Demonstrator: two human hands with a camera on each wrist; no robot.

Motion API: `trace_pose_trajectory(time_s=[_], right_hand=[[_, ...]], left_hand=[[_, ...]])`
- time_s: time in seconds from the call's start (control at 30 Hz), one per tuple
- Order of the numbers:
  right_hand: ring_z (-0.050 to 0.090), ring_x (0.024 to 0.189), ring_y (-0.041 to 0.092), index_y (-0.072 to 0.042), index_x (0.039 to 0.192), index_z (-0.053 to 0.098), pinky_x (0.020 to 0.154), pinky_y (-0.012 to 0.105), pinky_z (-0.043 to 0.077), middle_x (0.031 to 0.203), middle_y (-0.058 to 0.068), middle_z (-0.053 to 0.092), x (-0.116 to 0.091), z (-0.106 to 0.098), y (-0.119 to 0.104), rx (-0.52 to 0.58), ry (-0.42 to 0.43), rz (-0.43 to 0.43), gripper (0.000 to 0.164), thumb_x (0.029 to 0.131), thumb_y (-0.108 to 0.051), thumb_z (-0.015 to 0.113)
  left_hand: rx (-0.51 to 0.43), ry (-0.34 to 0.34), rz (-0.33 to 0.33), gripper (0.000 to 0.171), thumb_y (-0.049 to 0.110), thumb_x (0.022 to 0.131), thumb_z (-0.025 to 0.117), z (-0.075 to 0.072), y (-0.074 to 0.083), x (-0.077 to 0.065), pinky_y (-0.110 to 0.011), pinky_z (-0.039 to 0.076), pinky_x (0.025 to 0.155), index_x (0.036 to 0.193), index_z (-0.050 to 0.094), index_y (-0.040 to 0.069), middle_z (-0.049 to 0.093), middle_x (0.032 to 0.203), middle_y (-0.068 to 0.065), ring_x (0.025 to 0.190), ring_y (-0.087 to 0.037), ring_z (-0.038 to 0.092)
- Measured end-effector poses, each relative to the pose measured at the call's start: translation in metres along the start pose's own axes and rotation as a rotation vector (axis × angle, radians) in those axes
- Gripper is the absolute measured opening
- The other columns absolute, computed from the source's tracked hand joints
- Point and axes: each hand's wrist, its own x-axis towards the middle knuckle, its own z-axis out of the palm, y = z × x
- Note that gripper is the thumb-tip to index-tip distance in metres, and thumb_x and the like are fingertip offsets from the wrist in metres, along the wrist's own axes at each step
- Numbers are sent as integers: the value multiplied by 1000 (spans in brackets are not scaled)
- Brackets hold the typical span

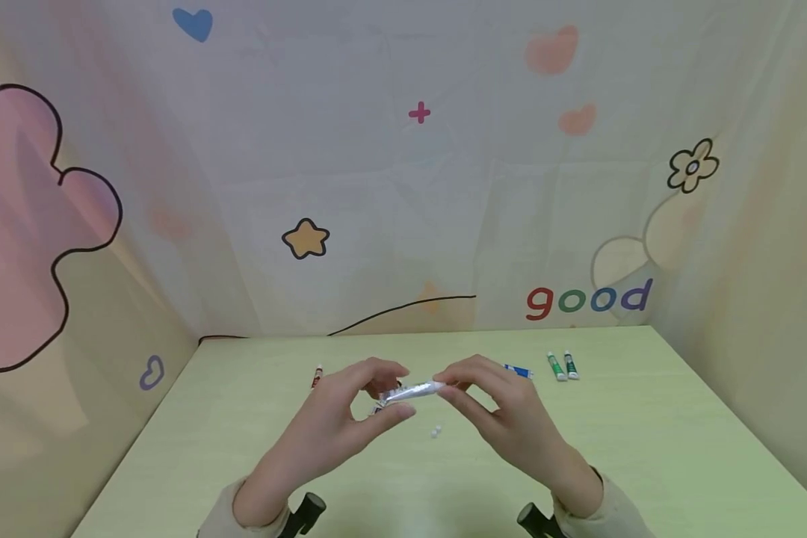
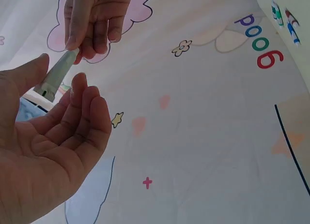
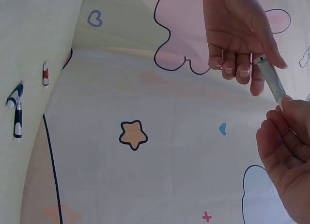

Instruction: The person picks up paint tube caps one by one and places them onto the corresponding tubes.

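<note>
Silver tube is up off the table, between the two hands, lying slightly aslant. Right hand pinches the white tip end, thumb against fingertips. Left hand is loose round the flat tail, fingers relaxed, thumb stretched out alongside; doesn't look like a grip to me.

My take: the body looks soft, so steady it near the tail with light, even pressure and no squeeze mid-body. Pinch the tip square to the tube's axis or the neck may bend. Over the table is a sensible spot if it slips.

Hard to make out: whether the tip is capped, fingers cover it. Label unreadable; dark patch at the tail unclear. Two white bits below, too small to identify. Blue tube partly behind the right hand; red tube partly behind the left. Sleeves cut off at the bottom of the head view.
</note>
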Motion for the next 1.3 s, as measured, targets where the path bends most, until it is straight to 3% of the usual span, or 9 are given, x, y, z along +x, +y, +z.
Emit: trace_pose_trajectory(time_s=[0.1, 0.23, 0.33, 0.57, 0.73, 0.87, 1.3], right_hand=[[65, 83, 13, -5, 106, 71, 77, 19, 54, 98, 2, 68, 2, 1, 0, -52, 41, -100, 21, 101, -24, 62], [66, 83, 17, -2, 105, 70, 80, 20, 54, 97, 5, 67, 4, 3, -1, -96, 71, -182, 23, 102, -23, 62], [65, 83, 17, -2, 104, 70, 80, 20, 54, 97, 5, 67, 3, 3, -1, -107, 53, -174, 23, 102, -24, 61], [60, 82, 12, -6, 102, 66, 77, 19, 51, 94, 1, 64, -1, 2, -1, -58, -6, -85, 20, 104, -24, 58], [56, 80, 9, -8, 103, 65, 72, 17, 48, 93, -3, 62, -1, 2, -1, -12, -27, -49, 19, 106, -24, 54], [55, 79, 8, -10, 104, 65, 68, 16, 46, 91, -5, 61, -2, 1, -3, 1, -48, 2, 18, 106, -24, 54], [53, 78, 6, -15, 103, 66, 63, 17, 45, 89, -10, 57, -4, -2, -1, -21, -81, 98, 4, 102, -15, 62]], left_hand=[[-75, -58, -141, 14, 26, 98, 69, -1, 0, 0, -30, 54, 75, 111, 69, 22, 67, 91, 15, 83, -8, 63], [-127, -67, -195, 7, 29, 100, 66, -1, 1, 0, -30, 54, 69, 103, 71, 26, 68, 87, 15, 80, -11, 64], [-125, -47, -144, 6, 26, 100, 66, 0, 3, -1, -28, 53, 66, 104, 70, 26, 66, 86, 14, 79, -9, 62], [57, 47, 151, 8, 18, 97, 69, 4, 7, 0, -19, 48, 72, 105, 70, 17, 63, 90, 10, 81, -5, 56], [131, 104, 264, 10, 22, 99, 68, 5, 7, 2, -14, 45, 73, 102, 71, 13, 63, 88, 9, 80, -6, 55], [145, 116, 286, 10, 21, 98, 69, 6, 6, 3, -13, 46, 72, 101, 71, 11, 63, 87, 8, 79, -6, 55], [142, 77, 182, 9, 18, 93, 75, 9, 2, 0, -12, 45, 73, 101, 72, 13, 64, 89, 10, 81, -5, 57]])
